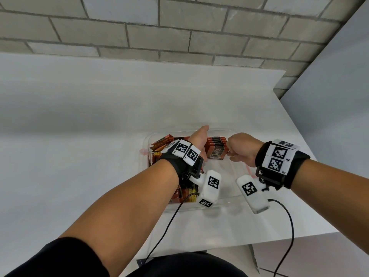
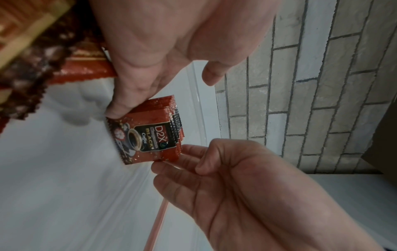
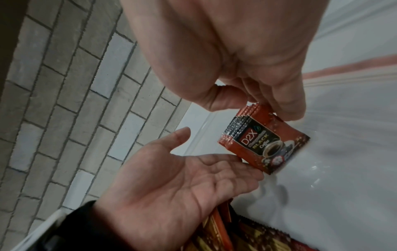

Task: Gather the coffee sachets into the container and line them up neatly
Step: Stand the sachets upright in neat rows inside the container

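Note:
A clear plastic container (image 1: pixel 229 203) sits on the white table. A row of upright red D2X coffee sachets (image 1: pixel 216 150) (image 2: pixel 148 141) (image 3: pixel 264 144) stands at its far side. My left hand (image 1: pixel 197 140) (image 2: pixel 150 76) (image 3: pixel 182 178) is flat with straight fingers pressed against the row's left edge. My right hand (image 1: pixel 239 148) (image 3: pixel 257 101) (image 2: pixel 214 178) is curled and pinches the row's right edge between thumb and fingers. Loose sachets (image 1: pixel 163 144) (image 2: pixel 32 59) (image 3: pixel 236 237) lie piled in the container's left part, partly hidden under my left wrist.
The container's right half has bare floor (image 1: pixel 229 176), and a pink strip (image 1: pixel 249 168) runs along its right rim. A brick wall (image 1: pixel 179 37) rises behind the table. The table's right edge (image 1: pixel 311 156) lies close to my right wrist. Black cables (image 1: pixel 291 226) trail from the wrist cameras.

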{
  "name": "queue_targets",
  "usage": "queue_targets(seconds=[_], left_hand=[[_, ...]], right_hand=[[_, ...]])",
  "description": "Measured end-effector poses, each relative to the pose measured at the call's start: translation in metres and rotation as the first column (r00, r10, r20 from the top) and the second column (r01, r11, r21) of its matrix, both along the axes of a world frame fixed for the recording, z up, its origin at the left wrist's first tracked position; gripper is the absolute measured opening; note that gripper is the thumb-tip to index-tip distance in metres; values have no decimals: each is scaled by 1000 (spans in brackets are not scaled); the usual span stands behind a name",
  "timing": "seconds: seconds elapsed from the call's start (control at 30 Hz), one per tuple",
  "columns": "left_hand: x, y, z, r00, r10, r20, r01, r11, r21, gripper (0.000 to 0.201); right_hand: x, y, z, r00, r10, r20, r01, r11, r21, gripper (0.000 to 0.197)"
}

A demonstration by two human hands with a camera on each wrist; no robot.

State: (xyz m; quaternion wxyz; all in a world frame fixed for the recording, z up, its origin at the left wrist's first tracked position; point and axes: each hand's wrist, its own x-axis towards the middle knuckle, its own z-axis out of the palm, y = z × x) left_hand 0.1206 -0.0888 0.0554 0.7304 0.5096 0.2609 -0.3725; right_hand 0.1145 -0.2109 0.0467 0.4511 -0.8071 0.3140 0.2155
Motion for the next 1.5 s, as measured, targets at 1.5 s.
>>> queue_targets(seconds=[1.5], left_hand=[[-40,194,-24,906,-156,393,-17,915,403,25]], right_hand=[[-32,69,23,602,794,-86,-746,522,-414,52]])
